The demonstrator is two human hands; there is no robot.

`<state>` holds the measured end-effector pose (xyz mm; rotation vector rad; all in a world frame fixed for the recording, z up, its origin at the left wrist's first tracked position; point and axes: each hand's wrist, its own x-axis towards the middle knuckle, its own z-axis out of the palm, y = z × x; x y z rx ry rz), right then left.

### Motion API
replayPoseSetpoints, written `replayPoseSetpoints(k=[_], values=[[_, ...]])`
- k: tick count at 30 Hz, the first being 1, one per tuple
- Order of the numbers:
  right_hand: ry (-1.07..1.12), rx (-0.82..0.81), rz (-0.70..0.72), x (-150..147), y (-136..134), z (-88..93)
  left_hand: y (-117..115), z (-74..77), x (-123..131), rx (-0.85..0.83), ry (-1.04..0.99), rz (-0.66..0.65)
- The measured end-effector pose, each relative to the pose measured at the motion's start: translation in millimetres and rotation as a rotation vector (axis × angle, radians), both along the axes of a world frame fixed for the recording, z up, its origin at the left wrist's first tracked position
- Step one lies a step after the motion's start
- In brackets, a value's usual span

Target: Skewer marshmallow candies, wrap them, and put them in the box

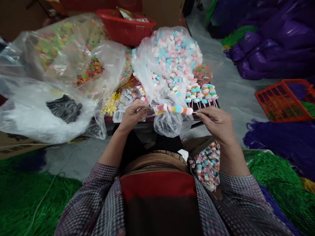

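Observation:
A candy skewer (179,109) of pink, yellow, blue and orange marshmallow pieces lies level between my hands, above the table's front edge. My right hand (216,122) pinches its white stick at the right end. With thumb and fingers closed, my left hand (133,114) grips the far end of a small printed plastic bag (158,109), which meets the skewer's left end. How far the skewer is inside the bag, I cannot tell. Just beyond my right hand, several finished-looking skewers (200,93) lie in a row. More flat printed bags (128,98) lie beyond my left hand.
A big bag of marshmallows (176,49) stands behind, beside bags of gummy candy (71,46) and a red basin (126,28). Gold twist ties (112,103) lie left. Wrapped skewers (208,164) fill a box near my lap. An orange crate (283,101) is on the right.

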<state>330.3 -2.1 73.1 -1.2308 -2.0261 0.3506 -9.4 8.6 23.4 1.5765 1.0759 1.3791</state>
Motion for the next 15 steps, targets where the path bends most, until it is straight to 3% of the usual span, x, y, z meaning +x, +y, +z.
replayPoseSetpoints(k=[8, 15], values=[[0.033, 0.071, -0.076, -3.5, -7.2, -2.1, -1.8, 14.9, 6.9, 0.072, 0.27, -0.027], [-0.012, -0.062, -0.016, -4.6, -10.4, -18.2, -3.8, 17.7, 8.3, 0.153, 0.49, -0.008]])
